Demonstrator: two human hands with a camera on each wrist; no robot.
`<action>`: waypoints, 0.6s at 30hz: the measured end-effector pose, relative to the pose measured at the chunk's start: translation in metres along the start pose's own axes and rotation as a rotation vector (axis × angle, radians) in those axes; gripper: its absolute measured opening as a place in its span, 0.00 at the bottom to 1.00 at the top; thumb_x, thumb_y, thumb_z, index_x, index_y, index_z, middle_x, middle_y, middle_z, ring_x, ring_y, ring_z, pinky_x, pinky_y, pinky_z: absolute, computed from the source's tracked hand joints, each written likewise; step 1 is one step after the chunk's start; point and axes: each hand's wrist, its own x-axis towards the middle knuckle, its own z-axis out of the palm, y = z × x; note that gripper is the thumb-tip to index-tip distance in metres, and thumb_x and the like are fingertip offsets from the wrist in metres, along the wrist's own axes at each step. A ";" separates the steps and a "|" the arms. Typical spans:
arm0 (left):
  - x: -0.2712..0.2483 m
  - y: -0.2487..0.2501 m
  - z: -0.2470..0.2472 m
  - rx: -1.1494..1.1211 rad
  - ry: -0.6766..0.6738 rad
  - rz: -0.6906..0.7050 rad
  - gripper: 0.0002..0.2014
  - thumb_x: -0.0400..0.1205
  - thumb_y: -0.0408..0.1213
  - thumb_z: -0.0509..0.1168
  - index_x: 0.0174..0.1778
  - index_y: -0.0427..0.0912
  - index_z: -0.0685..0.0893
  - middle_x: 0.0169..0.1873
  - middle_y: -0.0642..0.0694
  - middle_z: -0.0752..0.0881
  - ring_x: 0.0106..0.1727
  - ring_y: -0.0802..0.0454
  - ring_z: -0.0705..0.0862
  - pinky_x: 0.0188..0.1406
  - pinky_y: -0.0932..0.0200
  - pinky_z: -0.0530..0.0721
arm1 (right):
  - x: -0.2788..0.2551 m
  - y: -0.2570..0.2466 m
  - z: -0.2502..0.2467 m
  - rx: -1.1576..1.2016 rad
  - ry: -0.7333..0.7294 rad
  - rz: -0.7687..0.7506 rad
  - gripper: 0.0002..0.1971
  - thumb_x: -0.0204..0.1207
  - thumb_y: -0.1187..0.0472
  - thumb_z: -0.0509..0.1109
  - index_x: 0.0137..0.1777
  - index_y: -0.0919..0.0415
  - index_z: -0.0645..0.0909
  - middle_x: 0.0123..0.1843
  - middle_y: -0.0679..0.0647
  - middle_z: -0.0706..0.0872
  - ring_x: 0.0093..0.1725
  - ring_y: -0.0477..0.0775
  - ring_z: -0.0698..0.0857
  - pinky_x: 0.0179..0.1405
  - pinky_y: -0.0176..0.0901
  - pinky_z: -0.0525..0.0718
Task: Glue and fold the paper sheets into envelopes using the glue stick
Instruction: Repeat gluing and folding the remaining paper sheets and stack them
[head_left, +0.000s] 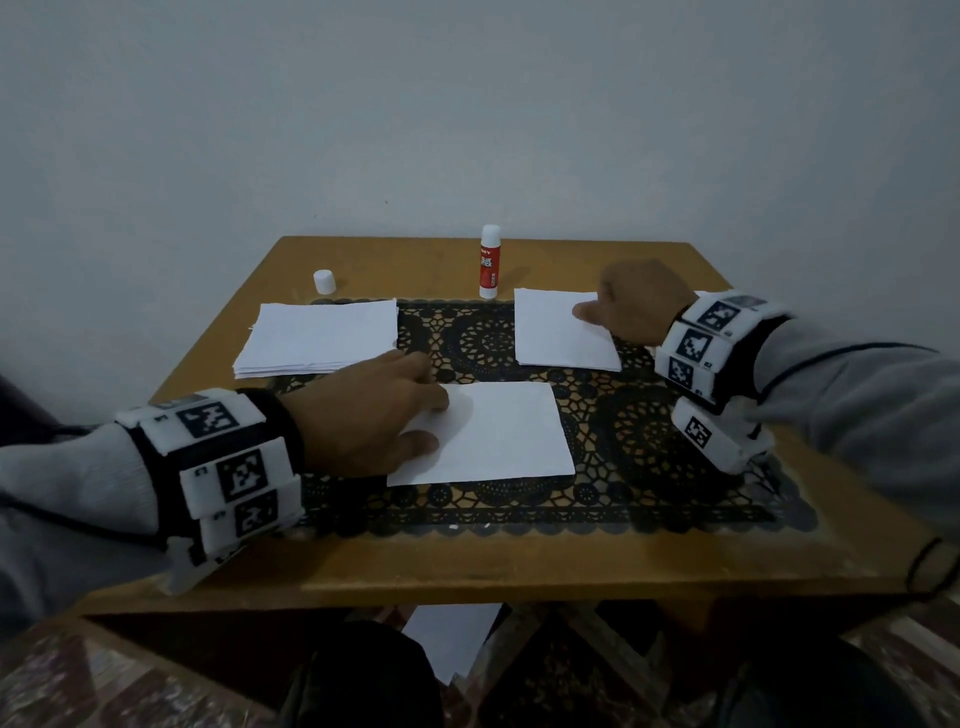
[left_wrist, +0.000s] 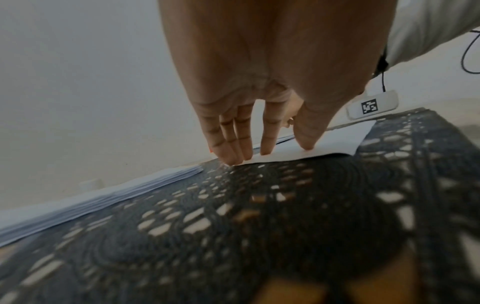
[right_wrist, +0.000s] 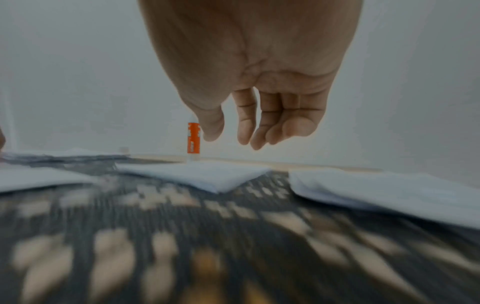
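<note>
A single white sheet (head_left: 493, 431) lies flat in the middle of the black lace mat (head_left: 649, 441). My left hand (head_left: 436, 423) rests on its left edge, and the straight fingertips (left_wrist: 265, 151) touch the paper (left_wrist: 327, 142). My right hand (head_left: 602, 306) hovers over a folded white pile (head_left: 561, 332) at the right. Its fingers (right_wrist: 244, 137) hang loosely curled and hold nothing. The red and white glue stick (head_left: 490, 262) stands upright and uncapped at the back of the table, beyond my right hand in the right wrist view (right_wrist: 193, 142). Its white cap (head_left: 324, 281) stands at the back left.
A stack of plain white sheets (head_left: 317, 338) lies at the left of the mat, beside my left hand (left_wrist: 103, 197). Another white pile (right_wrist: 389, 189) lies to the right of the folded one (right_wrist: 202, 174). The wooden table (head_left: 519, 571) stands against a pale wall. Paper (head_left: 452, 639) lies on the floor below.
</note>
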 end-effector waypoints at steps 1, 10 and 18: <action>0.000 0.000 -0.001 0.014 -0.016 0.008 0.22 0.83 0.55 0.59 0.71 0.52 0.75 0.62 0.48 0.72 0.62 0.51 0.72 0.63 0.54 0.74 | 0.003 -0.010 -0.005 0.009 0.015 -0.015 0.22 0.81 0.44 0.66 0.46 0.67 0.80 0.46 0.60 0.86 0.49 0.60 0.84 0.47 0.48 0.80; 0.001 -0.013 -0.003 0.004 0.003 0.139 0.24 0.81 0.59 0.59 0.70 0.53 0.78 0.56 0.50 0.73 0.57 0.52 0.72 0.58 0.56 0.75 | 0.062 -0.083 0.003 0.491 -0.049 0.123 0.26 0.61 0.49 0.81 0.55 0.58 0.75 0.49 0.55 0.85 0.47 0.57 0.87 0.51 0.57 0.88; 0.013 -0.022 -0.011 -0.070 -0.003 0.183 0.18 0.82 0.54 0.62 0.64 0.54 0.84 0.49 0.52 0.75 0.52 0.55 0.75 0.51 0.60 0.75 | 0.095 -0.095 0.024 0.464 -0.064 0.156 0.18 0.68 0.48 0.77 0.53 0.57 0.82 0.45 0.53 0.88 0.47 0.58 0.87 0.56 0.57 0.85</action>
